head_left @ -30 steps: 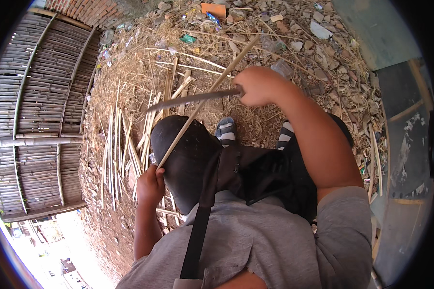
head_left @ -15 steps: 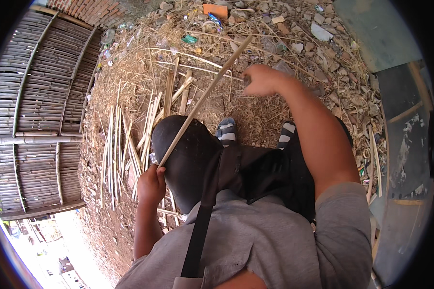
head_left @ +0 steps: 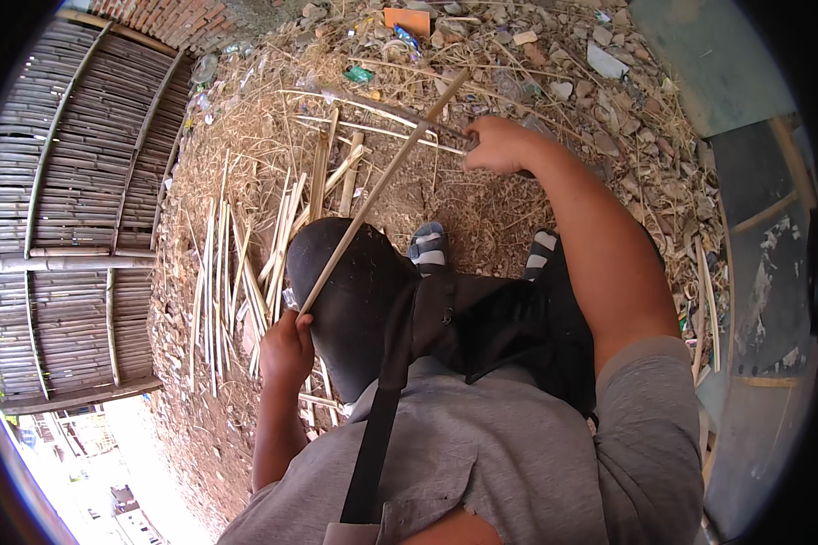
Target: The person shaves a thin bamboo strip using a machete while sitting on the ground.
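Observation:
My left hand [head_left: 286, 350] grips the near end of a long thin bamboo stick [head_left: 382, 186] that slants up and to the right over my black-clad knee [head_left: 354, 291]. My right hand [head_left: 500, 145] is stretched forward and closed on the handle of a dark long blade [head_left: 400, 113], which lies across the stick's far part near the ground. My feet in striped footwear [head_left: 427, 247] rest on the straw just below.
A pile of split bamboo strips [head_left: 236, 263] lies on the ground to my left. A woven bamboo panel [head_left: 73, 200] fills the far left. Rubble, straw and litter [head_left: 536, 54] cover the ground ahead. A grey slab [head_left: 763, 272] stands at right.
My right hand has moved the blade forward and away, from across the stick's middle to near its far end. The left hand keeps its hold on the stick.

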Available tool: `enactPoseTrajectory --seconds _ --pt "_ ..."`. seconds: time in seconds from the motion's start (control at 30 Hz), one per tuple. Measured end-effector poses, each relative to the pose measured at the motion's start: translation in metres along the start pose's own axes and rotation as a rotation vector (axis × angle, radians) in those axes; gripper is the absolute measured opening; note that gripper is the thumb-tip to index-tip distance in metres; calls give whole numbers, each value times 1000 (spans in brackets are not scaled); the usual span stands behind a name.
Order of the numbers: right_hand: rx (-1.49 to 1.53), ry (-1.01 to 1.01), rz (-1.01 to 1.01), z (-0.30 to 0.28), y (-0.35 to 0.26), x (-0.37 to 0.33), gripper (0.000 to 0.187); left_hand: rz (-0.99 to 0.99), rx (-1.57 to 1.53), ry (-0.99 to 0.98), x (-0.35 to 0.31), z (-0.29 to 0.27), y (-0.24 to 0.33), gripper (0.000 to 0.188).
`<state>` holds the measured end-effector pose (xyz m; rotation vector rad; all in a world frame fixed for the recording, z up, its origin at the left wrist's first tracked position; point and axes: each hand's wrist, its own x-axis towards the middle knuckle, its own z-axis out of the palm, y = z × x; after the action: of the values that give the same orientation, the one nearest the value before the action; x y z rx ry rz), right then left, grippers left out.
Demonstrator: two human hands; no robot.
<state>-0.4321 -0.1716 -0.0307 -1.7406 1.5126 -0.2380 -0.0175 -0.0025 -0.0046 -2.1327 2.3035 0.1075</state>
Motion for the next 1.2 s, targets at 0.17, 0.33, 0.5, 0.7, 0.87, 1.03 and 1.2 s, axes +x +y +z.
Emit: enactPoseTrajectory --seconds 0.17,0.33,0.5,0.7,0.87,1.03,1.2 --pt "-103 29 -90 24 -6 0 49 3 -57 -79 1 -15 8 37" --pt "-120 -13 -200 24 8 7 51 27 12 -4 0 1 -4 33" --pt "197 41 130 -13 39 11 51 4 -17 -61 0 -8 0 33" --pt "-172 8 -132 12 -21 -14 53 37 -199 -105 3 -6 -4 38" --pt "4 150 44 -8 19 0 47 34 -200 -115 9 -4 -10 36" --pt "-147 90 -79 13 -15 -6 37 26 -243 -123 6 -9 -6 38" --pt "-120 8 -131 18 1 -2 46 75 -125 -5 4 7 -8 35"
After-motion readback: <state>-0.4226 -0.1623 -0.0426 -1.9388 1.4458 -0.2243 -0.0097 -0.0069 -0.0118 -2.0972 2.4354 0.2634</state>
